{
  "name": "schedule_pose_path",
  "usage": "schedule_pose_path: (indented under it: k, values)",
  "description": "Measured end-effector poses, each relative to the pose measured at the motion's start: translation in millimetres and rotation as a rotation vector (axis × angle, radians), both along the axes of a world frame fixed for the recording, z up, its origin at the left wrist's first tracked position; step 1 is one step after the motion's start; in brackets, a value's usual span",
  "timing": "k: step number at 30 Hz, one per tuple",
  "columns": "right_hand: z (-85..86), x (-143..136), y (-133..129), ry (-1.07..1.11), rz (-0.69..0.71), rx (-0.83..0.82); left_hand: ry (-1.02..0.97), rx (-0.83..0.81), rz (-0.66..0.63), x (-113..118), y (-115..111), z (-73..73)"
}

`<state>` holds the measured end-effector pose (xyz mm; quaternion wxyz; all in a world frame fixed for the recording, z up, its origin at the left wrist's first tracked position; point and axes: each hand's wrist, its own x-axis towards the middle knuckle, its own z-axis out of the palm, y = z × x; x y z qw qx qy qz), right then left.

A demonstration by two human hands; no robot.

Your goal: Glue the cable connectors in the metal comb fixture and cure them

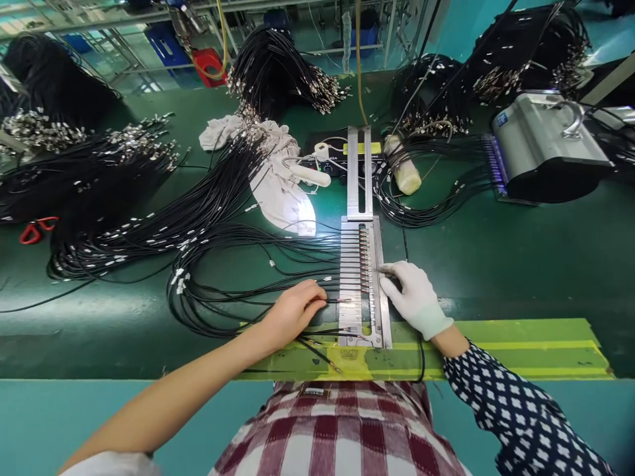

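Bare, my left hand [298, 307] pinches a black cable [333, 301] near its stripped end, over the left side of a slotted metal fixture [350, 264]. Several black cables lie side by side across the fixture, their tips lined up along its middle slot [365, 258]. My right hand [411, 296], in a white glove, is closed at the fixture's right rail, with thumb and forefinger touching it. Loose cable ends [331, 363] rest by the table edge, below my left hand.
Black cable bundles [213, 192] spread over the green table [496, 271]. A silver machine [550, 142] with cables under it stands right. White cloth [282, 178], a power supply [327, 168], a bottle [405, 173] and red-handled scissors [32, 231] lie about.
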<state>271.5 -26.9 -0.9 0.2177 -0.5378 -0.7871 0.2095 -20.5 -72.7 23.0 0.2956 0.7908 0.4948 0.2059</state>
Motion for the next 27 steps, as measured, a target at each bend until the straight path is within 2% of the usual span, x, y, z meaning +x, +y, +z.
schedule_pose_path:
  k: [5, 9, 16, 21, 27]
  values:
    - [0.5, 0.0, -0.6, 0.003, -0.005, -0.007, 0.102, 0.356, -0.129, 37.2, 14.8, -16.4]
    - [0.8, -0.1, -0.7, 0.011, -0.009, -0.014, 0.23, 0.498, -0.175, 52.0, 15.3, -18.1]
    - [3.3, -1.0, 1.0, 0.035, -0.005, -0.032, 0.231, 0.488, -0.174, 45.6, 13.6, -18.4]
    - [2.9, -0.3, 1.2, 0.042, -0.004, -0.027, 0.157, 0.419, -0.175, 45.7, 17.4, -21.5]
    - [0.6, -0.3, 2.4, 0.04, -0.009, -0.029, 0.053, 0.373, -0.234, 48.7, 22.5, -24.6]
